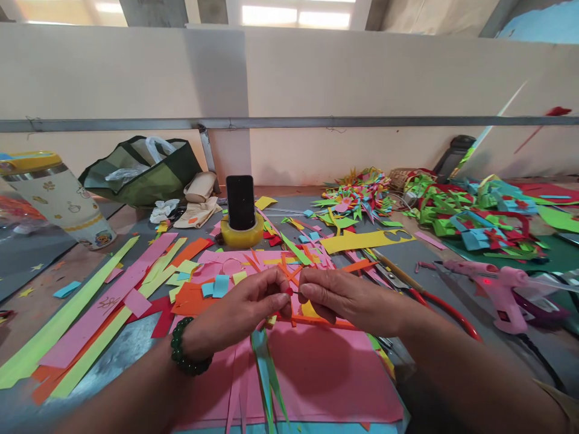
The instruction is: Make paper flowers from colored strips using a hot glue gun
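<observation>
In the head view, both hands meet over the paper-strewn table, and here's the left hand [266, 296], thumb and fingertips pinched together on a small red piece [289, 291]! Right beside it comes the right hand [332, 295], thumb and forefinger closed too, at a thin dark piece [296, 293] that reaches toward the red one; whether the two touch is too small to tell. Below them lie pink sheets [335, 380], with blue strips [262, 367] hanging down over them, and orange strips [325, 321] run just under the fingers. Beyond stands a phone [240, 202], upright at a yellow tape roll [243, 234]. Over on the right, red-handled scissors [434, 304] lie near the forearm, then a pink glue gun [493, 283] with its red light showing, and long paper strips [108, 301] fan out on the left!
</observation>
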Action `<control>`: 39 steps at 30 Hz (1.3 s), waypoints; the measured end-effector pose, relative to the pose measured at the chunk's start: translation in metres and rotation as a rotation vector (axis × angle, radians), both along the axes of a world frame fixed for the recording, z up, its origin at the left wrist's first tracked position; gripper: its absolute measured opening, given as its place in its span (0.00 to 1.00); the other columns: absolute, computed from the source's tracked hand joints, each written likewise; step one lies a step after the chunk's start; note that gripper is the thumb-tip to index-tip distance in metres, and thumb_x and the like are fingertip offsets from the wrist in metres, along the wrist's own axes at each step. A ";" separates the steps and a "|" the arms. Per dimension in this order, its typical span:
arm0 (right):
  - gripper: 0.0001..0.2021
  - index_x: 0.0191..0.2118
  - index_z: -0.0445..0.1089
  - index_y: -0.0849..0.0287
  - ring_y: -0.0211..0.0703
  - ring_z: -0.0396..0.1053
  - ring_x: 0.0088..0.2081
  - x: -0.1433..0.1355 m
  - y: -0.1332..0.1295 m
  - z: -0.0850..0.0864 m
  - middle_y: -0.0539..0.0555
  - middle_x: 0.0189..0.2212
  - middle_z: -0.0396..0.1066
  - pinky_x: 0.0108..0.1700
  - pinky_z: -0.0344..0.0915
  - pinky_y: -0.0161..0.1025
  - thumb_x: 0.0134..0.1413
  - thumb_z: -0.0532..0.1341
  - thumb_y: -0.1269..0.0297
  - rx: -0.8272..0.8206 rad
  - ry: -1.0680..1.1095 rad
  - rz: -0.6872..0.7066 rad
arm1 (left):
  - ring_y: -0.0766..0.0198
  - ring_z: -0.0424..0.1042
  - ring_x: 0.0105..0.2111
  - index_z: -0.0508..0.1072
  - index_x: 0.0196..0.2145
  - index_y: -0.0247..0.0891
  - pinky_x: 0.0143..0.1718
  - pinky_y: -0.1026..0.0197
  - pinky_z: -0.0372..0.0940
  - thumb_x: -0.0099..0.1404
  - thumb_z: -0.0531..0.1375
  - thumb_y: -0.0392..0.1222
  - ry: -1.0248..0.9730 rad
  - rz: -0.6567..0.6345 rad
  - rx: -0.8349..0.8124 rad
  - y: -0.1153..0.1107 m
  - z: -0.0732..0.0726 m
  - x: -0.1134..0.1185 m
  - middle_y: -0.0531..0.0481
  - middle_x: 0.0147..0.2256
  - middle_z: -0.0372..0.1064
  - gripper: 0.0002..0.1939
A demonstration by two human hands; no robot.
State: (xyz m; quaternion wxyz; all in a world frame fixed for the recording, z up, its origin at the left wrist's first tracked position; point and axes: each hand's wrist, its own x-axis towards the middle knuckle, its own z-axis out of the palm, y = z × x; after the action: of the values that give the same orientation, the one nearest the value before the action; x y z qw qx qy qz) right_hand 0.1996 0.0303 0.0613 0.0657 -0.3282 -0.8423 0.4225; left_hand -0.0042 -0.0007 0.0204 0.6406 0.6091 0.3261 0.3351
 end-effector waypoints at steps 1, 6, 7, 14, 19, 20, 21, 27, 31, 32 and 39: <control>0.20 0.31 0.59 0.59 0.34 0.55 0.24 0.000 0.000 0.000 0.47 0.22 0.58 0.30 0.56 0.34 0.65 0.43 0.50 0.000 -0.003 -0.002 | 0.68 0.61 0.30 0.63 0.34 0.38 0.30 0.65 0.55 0.66 0.54 0.45 0.009 -0.002 0.003 0.000 0.001 0.000 0.52 0.30 0.63 0.08; 0.20 0.32 0.59 0.58 0.34 0.55 0.25 -0.001 -0.001 0.001 0.47 0.23 0.58 0.30 0.55 0.34 0.65 0.43 0.49 0.016 -0.026 0.005 | 0.67 0.61 0.31 0.63 0.33 0.38 0.30 0.64 0.55 0.66 0.54 0.43 0.045 -0.008 -0.008 -0.003 0.005 -0.001 0.52 0.31 0.63 0.07; 0.20 0.32 0.59 0.58 0.34 0.55 0.25 -0.001 -0.001 0.001 0.47 0.23 0.58 0.30 0.55 0.34 0.65 0.43 0.49 0.021 -0.027 0.012 | 0.67 0.61 0.31 0.63 0.33 0.38 0.30 0.64 0.55 0.66 0.54 0.43 0.048 -0.008 -0.011 -0.003 0.005 0.000 0.52 0.31 0.63 0.06; 0.19 0.33 0.59 0.58 0.34 0.56 0.26 -0.002 0.000 0.005 0.47 0.25 0.58 0.31 0.55 0.34 0.66 0.43 0.50 0.026 -0.039 0.035 | 0.67 0.62 0.32 0.62 0.32 0.38 0.32 0.63 0.56 0.65 0.54 0.42 0.064 0.022 -0.006 -0.004 0.007 0.001 0.53 0.30 0.62 0.06; 0.19 0.33 0.59 0.58 0.35 0.56 0.26 -0.002 -0.002 0.004 0.47 0.24 0.58 0.31 0.55 0.34 0.65 0.43 0.49 0.042 -0.038 0.019 | 0.66 0.62 0.32 0.62 0.33 0.38 0.32 0.63 0.57 0.66 0.54 0.42 0.061 0.016 -0.007 -0.004 0.006 0.001 0.53 0.31 0.61 0.06; 0.19 0.33 0.59 0.58 0.35 0.56 0.25 -0.003 -0.002 0.004 0.47 0.23 0.58 0.31 0.55 0.35 0.65 0.43 0.49 0.045 -0.037 0.012 | 0.67 0.62 0.32 0.62 0.33 0.38 0.32 0.63 0.57 0.66 0.54 0.42 0.059 0.016 -0.009 -0.004 0.006 0.001 0.53 0.31 0.62 0.06; 0.20 0.33 0.59 0.58 0.35 0.56 0.25 -0.003 -0.003 0.004 0.46 0.23 0.57 0.31 0.55 0.35 0.65 0.43 0.49 0.050 -0.036 0.002 | 0.67 0.61 0.32 0.62 0.33 0.39 0.32 0.64 0.56 0.66 0.53 0.42 0.056 0.019 -0.013 -0.004 0.006 0.001 0.53 0.31 0.62 0.06; 0.19 0.31 0.58 0.58 0.35 0.55 0.25 -0.004 -0.004 0.005 0.47 0.23 0.58 0.30 0.55 0.35 0.65 0.42 0.50 0.055 -0.048 -0.005 | 0.66 0.63 0.34 0.62 0.33 0.39 0.32 0.64 0.56 0.66 0.54 0.43 0.034 0.051 -0.041 -0.004 0.005 0.001 0.53 0.31 0.61 0.06; 0.19 0.32 0.58 0.58 0.35 0.55 0.24 -0.004 -0.003 0.004 0.46 0.22 0.57 0.30 0.54 0.35 0.65 0.43 0.49 0.064 -0.054 -0.016 | 0.66 0.63 0.34 0.63 0.34 0.40 0.32 0.64 0.56 0.65 0.54 0.44 0.033 0.062 -0.042 -0.004 0.005 0.002 0.53 0.31 0.62 0.06; 0.19 0.32 0.58 0.57 0.35 0.55 0.24 -0.004 -0.002 0.004 0.46 0.22 0.57 0.30 0.54 0.35 0.65 0.43 0.49 0.067 -0.055 -0.019 | 0.66 0.63 0.34 0.63 0.34 0.40 0.32 0.64 0.56 0.65 0.54 0.44 0.031 0.063 -0.041 -0.004 0.005 0.002 0.53 0.31 0.62 0.06; 0.19 0.33 0.60 0.58 0.35 0.55 0.26 -0.004 -0.003 0.003 0.47 0.24 0.57 0.30 0.53 0.35 0.65 0.43 0.50 0.120 -0.078 -0.019 | 0.66 0.62 0.33 0.61 0.33 0.40 0.31 0.64 0.56 0.65 0.54 0.43 0.039 0.067 -0.042 -0.005 0.006 0.002 0.53 0.31 0.62 0.06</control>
State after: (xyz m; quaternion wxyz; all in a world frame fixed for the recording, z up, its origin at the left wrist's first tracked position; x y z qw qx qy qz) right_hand 0.1958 0.0276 0.0644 0.0563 -0.3479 -0.8648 0.3577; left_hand -0.0020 -0.0054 0.0260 0.6352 0.5909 0.3654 0.3375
